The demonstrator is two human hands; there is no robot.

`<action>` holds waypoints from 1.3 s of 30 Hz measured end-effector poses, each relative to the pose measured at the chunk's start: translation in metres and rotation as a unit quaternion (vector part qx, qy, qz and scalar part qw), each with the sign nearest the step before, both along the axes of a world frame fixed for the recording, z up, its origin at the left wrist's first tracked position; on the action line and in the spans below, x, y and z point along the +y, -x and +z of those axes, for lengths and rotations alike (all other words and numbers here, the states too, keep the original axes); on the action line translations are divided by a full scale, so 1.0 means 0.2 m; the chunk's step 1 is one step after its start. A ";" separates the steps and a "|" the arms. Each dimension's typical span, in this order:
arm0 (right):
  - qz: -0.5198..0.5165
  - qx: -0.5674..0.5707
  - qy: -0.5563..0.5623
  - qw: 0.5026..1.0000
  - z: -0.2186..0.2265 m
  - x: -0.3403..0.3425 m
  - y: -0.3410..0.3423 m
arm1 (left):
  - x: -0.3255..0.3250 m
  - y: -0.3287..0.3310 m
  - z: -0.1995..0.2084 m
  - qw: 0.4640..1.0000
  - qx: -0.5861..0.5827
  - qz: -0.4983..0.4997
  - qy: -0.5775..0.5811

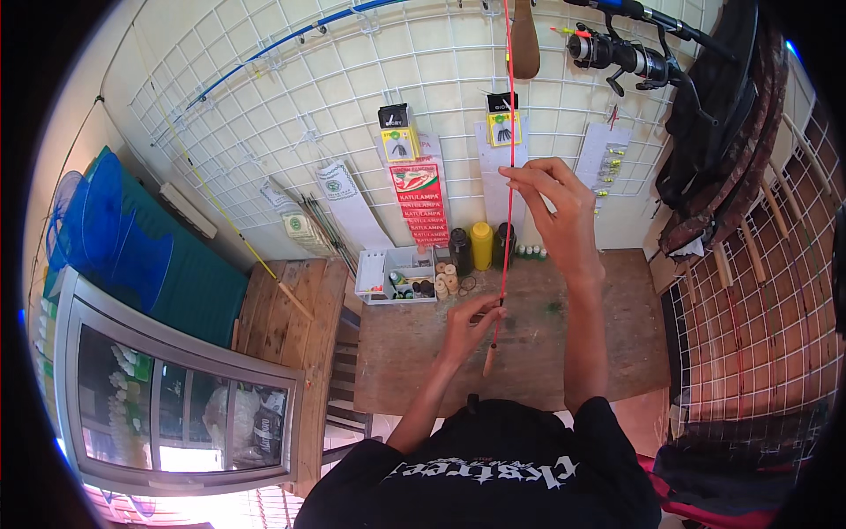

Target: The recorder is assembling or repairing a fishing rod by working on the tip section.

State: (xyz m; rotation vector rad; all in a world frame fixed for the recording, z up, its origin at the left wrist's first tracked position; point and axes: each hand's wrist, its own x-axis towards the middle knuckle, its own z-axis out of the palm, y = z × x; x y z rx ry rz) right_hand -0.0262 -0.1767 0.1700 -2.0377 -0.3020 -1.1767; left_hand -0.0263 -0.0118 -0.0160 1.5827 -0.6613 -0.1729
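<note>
A slim red fishing rod [508, 234] stands nearly upright before me, its short light-brown handle [488, 361] at the lower end. Low on the rod, just above the handle, the fingers of my left hand [465, 331] close around it at a dark band. Higher up, my right hand [564, 212] pinches the rod at another dark mark between thumb and fingertips. Whether fine line is also between those fingertips is too small to tell. Behind the rod lies the worn wooden table [414, 353].
On the table's far side stand a white compartment box [374, 300], cork rings [448, 280], a yellow bottle [481, 247] and dark bottles [460, 253]. A white wire grid [291, 88] with hanging packets backs it. A rod with reel [617, 57] hangs upper right; a glass cabinet [176, 476] stands left.
</note>
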 end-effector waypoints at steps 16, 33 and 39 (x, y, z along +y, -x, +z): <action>0.038 -0.038 -0.043 0.998 0.18 -0.12 -0.04 | -0.02 -0.02 0.00 1.000 0.010 -0.018 -0.005; 0.210 0.056 -0.243 0.945 0.24 -0.17 -0.13 | 0.05 -0.03 -0.05 0.998 0.018 -0.012 -0.062; 0.138 0.041 -0.226 0.963 0.30 -0.14 -0.10 | 0.36 -0.04 -0.54 0.971 -0.048 0.092 -0.215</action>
